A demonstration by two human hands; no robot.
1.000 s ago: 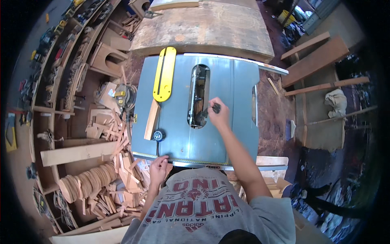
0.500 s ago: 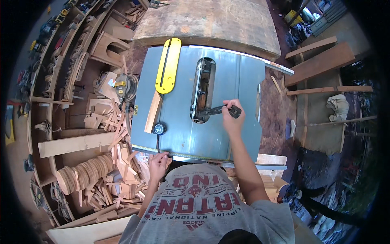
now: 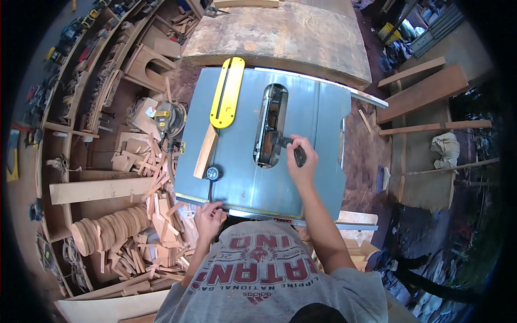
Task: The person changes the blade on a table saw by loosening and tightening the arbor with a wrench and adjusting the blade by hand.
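Tool [image 3: 300, 157] in the right hand [image 3: 301, 159], fingers wrapped snug around its black handle, and its far end leans over the right edge of the long opening [image 3: 262, 154] in the blue table [image 3: 242, 185]! How deep that end reaches, I can't tell. Over to the left hand [image 3: 211, 218]: fingers bent at the front rail [image 3: 258, 214], whether pinching anything, no telling from here. Good form now would be a firm but easy grip, wrist loose, short strokes along the slot, and knuckles clear of the metal rim. Best have the power cut before anything goes down there! Yellow plate [image 3: 232, 99] lies left of the opening, wood strip [image 3: 206, 153] below it, round dial [image 3: 214, 173] beside the strip's near end.
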